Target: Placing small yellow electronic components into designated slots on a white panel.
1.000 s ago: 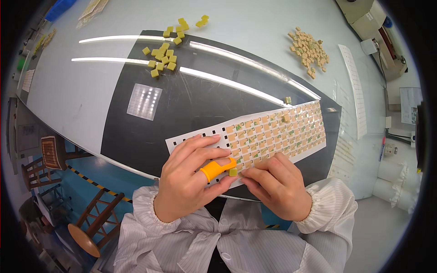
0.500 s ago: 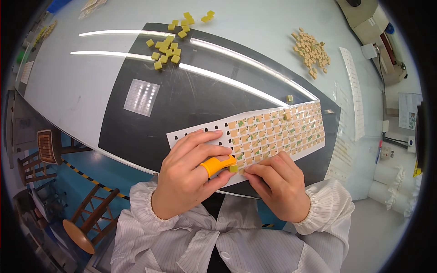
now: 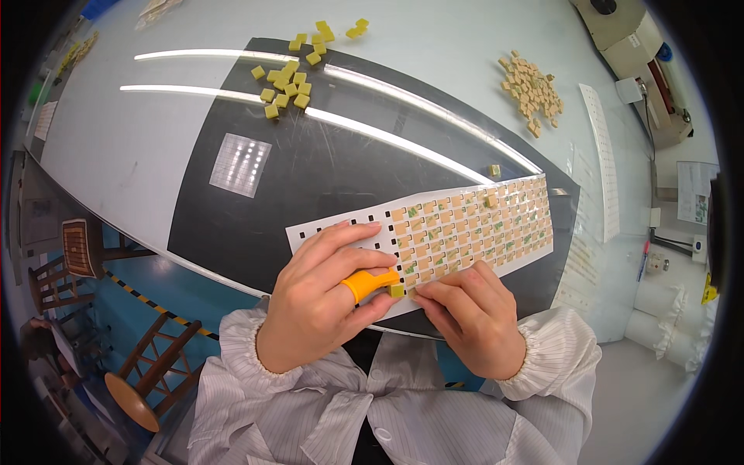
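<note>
A white sheet (image 3: 304, 226) with rows of tan and green-marked squares and black square marks lies aslant on a dark mat. My left hand (image 3: 306, 310) rests over its left part, with an orange ring-like sleeve (image 3: 358, 287) on the index finger. Between that finger and the thumb, it pinches a small yellow-green cube (image 3: 397, 291) at the sheet's near edge. My right hand (image 3: 477, 310) is closed in a pinch beside the cube, over the near edge of the sheet; what its fingertips hold is hidden. One tan block (image 3: 490, 201) sits on the sheet's far right part.
Several yellow-green cubes (image 3: 291, 81) lie scattered at the far left of the dark mat (image 3: 209, 225). A pile of small tan blocks (image 3: 531, 89) is at the far right. Another cube (image 3: 494, 170) stands just beyond the sheet. A clear square film (image 3: 240, 167) lies on the mat.
The sheet has shifted very slightly to the right under my left hand. Both hands keep nearly the same pose. Part of another person now shows blurred at the lower left.
</note>
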A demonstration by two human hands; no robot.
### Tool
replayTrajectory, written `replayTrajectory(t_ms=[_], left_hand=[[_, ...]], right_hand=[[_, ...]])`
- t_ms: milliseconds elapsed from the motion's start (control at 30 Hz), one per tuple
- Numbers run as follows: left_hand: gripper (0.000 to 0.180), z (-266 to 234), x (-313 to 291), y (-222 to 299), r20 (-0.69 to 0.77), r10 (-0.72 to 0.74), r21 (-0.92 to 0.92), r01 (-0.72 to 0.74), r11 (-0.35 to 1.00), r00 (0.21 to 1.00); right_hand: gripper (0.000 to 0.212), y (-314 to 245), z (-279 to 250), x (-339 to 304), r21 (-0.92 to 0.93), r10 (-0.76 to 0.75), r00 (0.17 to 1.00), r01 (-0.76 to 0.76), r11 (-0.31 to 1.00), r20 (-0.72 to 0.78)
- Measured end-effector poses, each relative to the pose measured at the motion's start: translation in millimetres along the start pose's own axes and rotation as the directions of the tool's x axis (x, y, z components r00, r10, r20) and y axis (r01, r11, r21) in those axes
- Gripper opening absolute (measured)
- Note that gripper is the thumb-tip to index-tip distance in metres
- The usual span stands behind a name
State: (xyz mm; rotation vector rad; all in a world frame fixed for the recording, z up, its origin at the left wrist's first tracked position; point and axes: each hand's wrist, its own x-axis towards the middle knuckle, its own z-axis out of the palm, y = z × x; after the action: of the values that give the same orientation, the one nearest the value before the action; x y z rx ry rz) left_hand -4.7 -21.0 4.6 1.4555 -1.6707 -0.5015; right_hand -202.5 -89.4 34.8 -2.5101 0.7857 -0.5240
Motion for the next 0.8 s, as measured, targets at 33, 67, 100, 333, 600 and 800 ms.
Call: replayTrajectory(t_ms=[33,67,100,333,600,800], left_hand=[[0.028,-1,0,1,0.023,0.019,0.021,-0.019,1.0,1.0],[0.028,-1,0,1,0.023,0.018,0.022,-0.018,1.0,1.0],[0.028,0,1,2,0.03,0.021,0.039,-0.022,0.999,0.999],[0.027,1,0,1,0.023,0.03,0.044,-0.031,0.999,0.999],[0.028,1,-1,0,0.008,0.033,0.02,-0.033,0.999,0.999],[0.025,0,0,1,-0.001,0.026,-0.013,-0.026,1.0,1.0]], right_hand=[[0.026,0,0,0,0.002,-0.006,1.0,0.006,1.0,0.001],[0.026,0,0,0,0.003,-0.006,1.0,0.006,1.0,0.001],[0.026,1,0,0,0.001,0.0,1.0,0.0,1.0,0.006],[0.022,5,-3,5,0.092,0.09,0.993,-0.096,0.991,0.07],[0.013,3,-33,28,0.346,0.287,0.882,-0.42,0.839,0.373],[0.011,15,-34,54,0.46,0.36,0.577,-0.811,0.362,0.733]])
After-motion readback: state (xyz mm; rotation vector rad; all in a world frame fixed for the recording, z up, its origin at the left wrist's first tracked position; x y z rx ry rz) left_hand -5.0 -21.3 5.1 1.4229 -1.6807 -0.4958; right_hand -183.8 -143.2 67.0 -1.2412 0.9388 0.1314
